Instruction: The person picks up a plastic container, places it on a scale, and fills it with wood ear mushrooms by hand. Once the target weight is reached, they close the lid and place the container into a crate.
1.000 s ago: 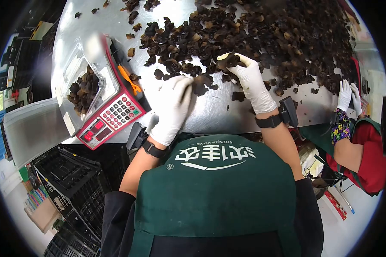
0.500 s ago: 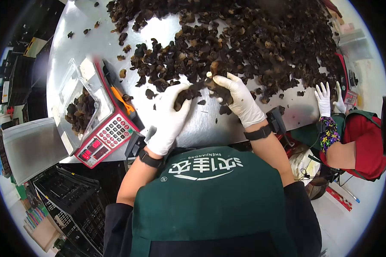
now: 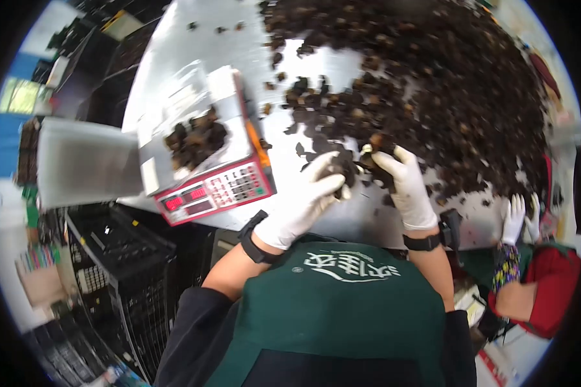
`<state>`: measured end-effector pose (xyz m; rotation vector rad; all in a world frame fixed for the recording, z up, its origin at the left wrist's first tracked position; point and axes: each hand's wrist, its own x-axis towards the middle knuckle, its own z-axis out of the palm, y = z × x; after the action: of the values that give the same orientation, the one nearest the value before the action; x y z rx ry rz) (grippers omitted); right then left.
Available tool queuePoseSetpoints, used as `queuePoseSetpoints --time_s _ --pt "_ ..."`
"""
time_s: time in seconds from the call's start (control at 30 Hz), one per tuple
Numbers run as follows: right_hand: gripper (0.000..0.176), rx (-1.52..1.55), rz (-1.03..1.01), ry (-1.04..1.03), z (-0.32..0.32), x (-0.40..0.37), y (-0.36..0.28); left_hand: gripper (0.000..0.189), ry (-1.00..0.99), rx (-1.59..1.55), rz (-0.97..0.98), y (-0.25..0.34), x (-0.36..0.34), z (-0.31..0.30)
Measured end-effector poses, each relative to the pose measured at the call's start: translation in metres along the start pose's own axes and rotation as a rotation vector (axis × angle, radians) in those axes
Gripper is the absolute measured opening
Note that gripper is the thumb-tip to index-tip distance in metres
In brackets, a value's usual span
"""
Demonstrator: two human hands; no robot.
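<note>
My left hand [image 3: 308, 205], in a white glove, is closed round a clump of dark, crinkled wood ear mushrooms [image 3: 343, 166]. Facing it, my gloved right hand [image 3: 412, 190] pinches more wood ear mushrooms [image 3: 382, 173], with a small pale bit near the thumb and fingertips. Both hands are close together above the near edge of the metal table [image 3: 361, 216]. Beyond them spreads a wide heap of wood ear mushrooms [image 3: 445, 97]. Left of my hands, a clear plastic box [image 3: 174, 108] holding wood ear mushrooms [image 3: 197, 138] rests on a red-and-white digital scale [image 3: 219, 193].
An orange-handled object [image 3: 258, 143] lies beside the scale. A translucent bin [image 3: 87, 164] stands at the left, above black crates [image 3: 126, 238]. At the right, a co-worker's gloved hands [image 3: 515, 218] are at the table edge. Loose mushroom bits [image 3: 221, 29] dot the far left.
My view has turned left, so the scale, heap and co-worker appear further right and lower. Both hands still hold mushrooms; the left hand's fingers have shifted round its clump.
</note>
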<state>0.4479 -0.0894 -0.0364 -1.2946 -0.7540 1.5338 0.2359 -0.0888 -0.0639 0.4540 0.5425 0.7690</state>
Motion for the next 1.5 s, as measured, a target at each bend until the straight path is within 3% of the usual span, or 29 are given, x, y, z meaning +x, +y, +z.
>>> queuePoseSetpoints --time_s 0.1,0.13,0.17,0.27,0.33,0.4,0.47,0.53,0.57,0.6,0.67,0.77,0.87,0.9,1.0,1.03,1.07,1.13,1.23,1.33,1.5 --pt "0.029 -0.177 0.051 -0.090 0.030 0.020 -0.015 0.041 0.083 0.205 0.203 0.030 -0.031 0.008" --pt "0.027 -0.104 -0.060 -0.123 0.055 0.022 -0.021 0.037 0.225 0.343 0.254 0.053 -0.045 0.014" --pt "0.026 -0.116 -0.123 -0.197 0.072 0.031 -0.023 0.046 0.252 0.546 0.311 0.083 -0.060 0.012" --pt "0.027 -0.262 -0.138 -0.341 0.129 0.054 -0.042 0.036 0.617 0.705 0.739 0.140 -0.092 -0.015" --pt "0.028 -0.133 -0.413 -0.505 0.177 0.072 -0.038 0.037 0.752 0.794 0.849 0.177 -0.109 -0.028" --pt "0.030 -0.345 -0.582 -0.502 0.215 0.093 -0.028 0.037 0.806 0.919 0.965 0.195 -0.118 -0.045" --pt "0.035 -0.528 -0.762 -0.488 0.246 0.107 -0.020 0.045 0.865 1.075 0.935 0.199 -0.118 -0.066" --pt "0.034 -1.031 -1.088 -0.325 0.260 0.108 -0.007 0.056 0.807 1.443 0.704 0.193 -0.117 -0.082" --pt "0.036 -1.213 -1.274 -0.269 0.265 0.117 0.005 0.061 0.738 1.659 0.763 0.185 -0.111 -0.099" --pt "0.039 -1.396 -1.216 -0.336 0.262 0.122 0.016 0.065 0.661 1.873 0.818 0.177 -0.105 -0.112" --pt "0.048 -1.409 -1.194 -0.428 0.260 0.121 0.016 0.072 0.704 1.813 0.758 0.169 -0.109 -0.105" --pt "0.051 -1.189 -1.031 -0.488 0.258 0.124 -0.003 0.079 0.714 1.683 0.794 0.171 -0.111 -0.106" --pt "0.048 -1.055 -0.851 -0.386 0.267 0.117 -0.019 0.080 0.779 1.338 0.752 0.173 -0.104 -0.108" --pt "0.045 -0.951 -0.783 -0.397 0.269 0.122 -0.016 0.080 0.711 1.196 0.823 0.171 -0.098 -0.108" --pt "0.042 -0.732 -0.527 -0.480 0.274 0.123 -0.011 0.079 0.635 1.347 0.858 0.171 -0.082 -0.115" --pt "0.040 -0.730 -0.551 -0.545 0.276 0.128 -0.003 0.081 0.573 1.167 0.740 0.172 -0.079 -0.113" --pt "0.039 -0.935 -0.685 -0.507 0.274 0.128 0.004 0.085 0.513 0.995 0.643 0.175 -0.079 -0.110" --pt "0.040 -0.976 -0.741 -0.464 0.270 0.124 0.004 0.085 0.467 0.613 0.487 0.183 -0.092 -0.093" --pt "0.033 -1.123 -0.833 -0.378 0.273 0.114 -0.021 0.085 0.554 0.768 0.774 0.188 -0.098 -0.102" --pt "0.036 -1.072 -0.813 -0.412 0.270 0.112 -0.042 0.078 0.713 0.818 0.877 0.196 -0.114 -0.105" --pt "0.029 -0.668 -0.599 -0.415 0.249 0.112 -0.044 0.066 0.800 0.802 1.030 0.200 -0.142 -0.109"
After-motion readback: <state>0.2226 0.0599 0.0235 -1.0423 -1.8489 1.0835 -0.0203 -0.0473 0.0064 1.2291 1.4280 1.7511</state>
